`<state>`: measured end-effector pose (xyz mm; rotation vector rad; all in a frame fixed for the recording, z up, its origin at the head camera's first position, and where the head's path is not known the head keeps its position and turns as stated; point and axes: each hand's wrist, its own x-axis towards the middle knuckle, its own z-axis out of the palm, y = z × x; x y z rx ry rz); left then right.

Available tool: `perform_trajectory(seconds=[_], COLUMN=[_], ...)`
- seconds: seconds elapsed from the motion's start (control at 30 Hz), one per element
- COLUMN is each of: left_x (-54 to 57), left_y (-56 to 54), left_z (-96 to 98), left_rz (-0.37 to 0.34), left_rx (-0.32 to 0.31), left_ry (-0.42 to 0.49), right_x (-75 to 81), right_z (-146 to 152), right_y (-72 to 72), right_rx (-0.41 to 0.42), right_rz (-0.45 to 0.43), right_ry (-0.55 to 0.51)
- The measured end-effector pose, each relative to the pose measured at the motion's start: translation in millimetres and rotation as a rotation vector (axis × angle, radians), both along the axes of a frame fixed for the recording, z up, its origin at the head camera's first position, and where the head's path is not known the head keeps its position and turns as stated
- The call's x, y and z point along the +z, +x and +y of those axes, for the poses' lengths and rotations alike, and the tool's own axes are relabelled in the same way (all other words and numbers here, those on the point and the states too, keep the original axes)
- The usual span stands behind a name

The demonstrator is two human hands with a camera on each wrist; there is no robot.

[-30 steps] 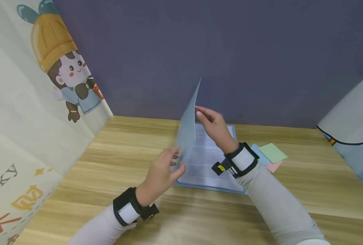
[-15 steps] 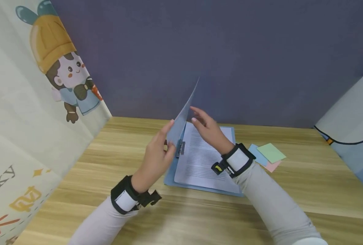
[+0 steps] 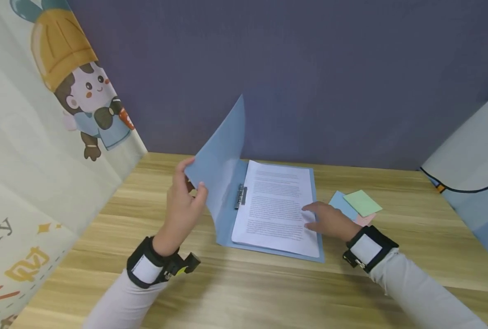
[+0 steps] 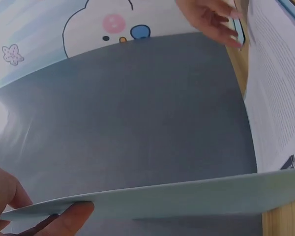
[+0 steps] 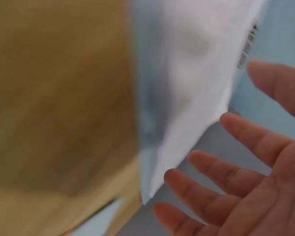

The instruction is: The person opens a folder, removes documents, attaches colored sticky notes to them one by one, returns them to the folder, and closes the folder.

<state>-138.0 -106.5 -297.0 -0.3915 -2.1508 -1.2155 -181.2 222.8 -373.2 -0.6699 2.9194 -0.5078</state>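
Observation:
A blue folder (image 3: pixel 223 153) lies on the table with its cover raised at a slant on the left. My left hand (image 3: pixel 182 212) pinches the cover's outer lower corner, and in the left wrist view its fingers (image 4: pixel 71 219) show on both sides of the thin cover. Printed sheets (image 3: pixel 274 205) lie in the folder, beside a metal clip (image 3: pixel 241 196) at the spine. Over the right edge of the sheets is my right hand (image 3: pixel 332 221); in the right wrist view its fingers (image 5: pixel 201 194) are spread and hold nothing. Whether they touch the paper I cannot tell.
Blue, green and pink sticky notes (image 3: pixel 362 203) overlap on the table (image 3: pixel 268 292) right of the folder, partly behind the right hand. A dark panel (image 3: pixel 330 82) rises at the back edge. Printed cloths stand left (image 3: pixel 18 137) and right (image 3: pixel 474 160).
The left hand has taken the cover's edge and swung it leftward, uncovering the clip and sheets. The right hand has left the cover and moved down and right to the sheets' right edge.

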Motion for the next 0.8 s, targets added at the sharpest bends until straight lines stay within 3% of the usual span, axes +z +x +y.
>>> perform_trajectory(seconds=[0.27,0.57,0.8], left_x=[-1.8,-7.0,-11.8], left_y=[1.8,2.7,4.3], left_z=[-18.1,-38.1,-48.8], left_rz=[-0.04,-0.12,-0.132], left_rx=[0.085,0.141,0.193], left_ry=[0.021,0.073,0.076], right_x=[-18.8,-17.7,-20.2], right_z=[5.1,1.0,0.9], right_y=[9.9,13.2,12.8], right_rx=[0.029,-0.007,-0.032], right_rz=[0.009,-0.042,-0.074], right_ry=[0.039,0.053,0.063])
